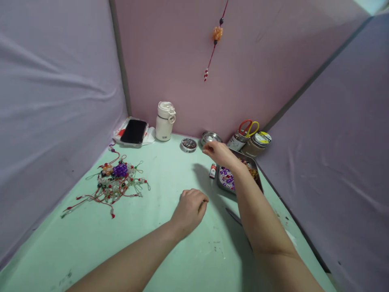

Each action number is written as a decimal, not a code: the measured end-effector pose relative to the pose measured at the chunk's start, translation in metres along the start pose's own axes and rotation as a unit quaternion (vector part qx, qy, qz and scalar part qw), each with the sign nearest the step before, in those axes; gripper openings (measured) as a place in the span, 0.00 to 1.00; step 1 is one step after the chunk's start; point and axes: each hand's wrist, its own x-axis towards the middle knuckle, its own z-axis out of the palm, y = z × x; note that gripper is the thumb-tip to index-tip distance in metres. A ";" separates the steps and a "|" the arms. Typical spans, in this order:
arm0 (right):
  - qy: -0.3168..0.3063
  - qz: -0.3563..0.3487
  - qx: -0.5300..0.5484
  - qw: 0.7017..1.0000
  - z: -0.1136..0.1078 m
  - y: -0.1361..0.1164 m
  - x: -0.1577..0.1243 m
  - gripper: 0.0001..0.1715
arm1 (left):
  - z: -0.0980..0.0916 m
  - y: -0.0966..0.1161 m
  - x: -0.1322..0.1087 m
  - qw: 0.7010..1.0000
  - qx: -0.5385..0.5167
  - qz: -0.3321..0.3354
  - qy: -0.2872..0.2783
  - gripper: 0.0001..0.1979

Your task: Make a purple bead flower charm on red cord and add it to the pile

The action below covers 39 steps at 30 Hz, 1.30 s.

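From here, a dark-walled tray [225,190] is sitting flat on the counter [161,170], partly hidden from me, holding purple, clear and red beads [226,178] at its left. Near its far left corner, a shiny round bowl [203,142] is resting.

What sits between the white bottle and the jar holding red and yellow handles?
In the head view, a small round dark-topped container, then a shiny metal bowl, partly hidden by the right hand.
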 end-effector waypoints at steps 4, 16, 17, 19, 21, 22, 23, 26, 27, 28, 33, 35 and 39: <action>-0.029 0.009 -0.025 0.999 0.018 -0.005 0.000 0.14 | 0.000 0.000 0.000 1.000 -0.001 0.001 -0.002 0.06; -0.017 0.064 0.031 0.997 0.026 -0.005 -0.012 0.10 | 0.000 0.003 -0.002 1.000 -0.007 -0.008 0.008 0.07; -0.012 0.062 0.046 0.997 0.024 -0.005 -0.014 0.10 | 0.000 0.003 -0.002 1.000 -0.006 -0.006 0.008 0.07; -0.005 0.054 0.067 0.996 0.019 -0.006 -0.019 0.09 | 0.001 0.002 -0.002 1.000 -0.004 -0.002 0.008 0.07; 0.000 0.045 0.075 0.996 0.015 -0.006 -0.023 0.09 | 0.001 0.001 -0.002 1.000 -0.003 -0.002 0.006 0.07; 0.002 0.041 0.077 0.996 0.013 -0.006 -0.024 0.10 | 0.001 0.001 -0.001 1.000 -0.003 -0.004 0.006 0.07; 0.004 0.039 0.080 0.996 0.011 -0.006 -0.026 0.10 | 0.001 0.001 -0.001 1.000 -0.003 -0.005 0.006 0.07; 0.012 0.033 0.084 0.996 0.006 -0.007 -0.028 0.11 | 0.001 0.001 -0.001 1.000 -0.004 -0.009 0.007 0.06; 0.016 0.033 0.084 0.996 0.004 -0.008 -0.029 0.11 | 0.000 0.001 -0.001 1.000 -0.005 -0.009 0.007 0.06; 0.020 0.032 0.085 0.996 0.002 -0.009 -0.030 0.11 | 0.000 0.001 -0.001 1.000 -0.005 -0.010 0.007 0.06; 0.038 0.031 0.099 0.994 -0.009 -0.013 -0.037 0.12 | -0.001 0.001 -0.001 1.000 -0.003 -0.014 0.006 0.06; 0.047 0.030 0.097 0.994 -0.013 -0.014 -0.039 0.11 | -0.001 0.001 0.000 1.000 -0.002 -0.016 0.006 0.06; 0.065 0.022 0.100 0.993 -0.018 -0.014 -0.041 0.11 | -0.001 0.001 0.000 1.000 0.001 -0.023 0.008 0.06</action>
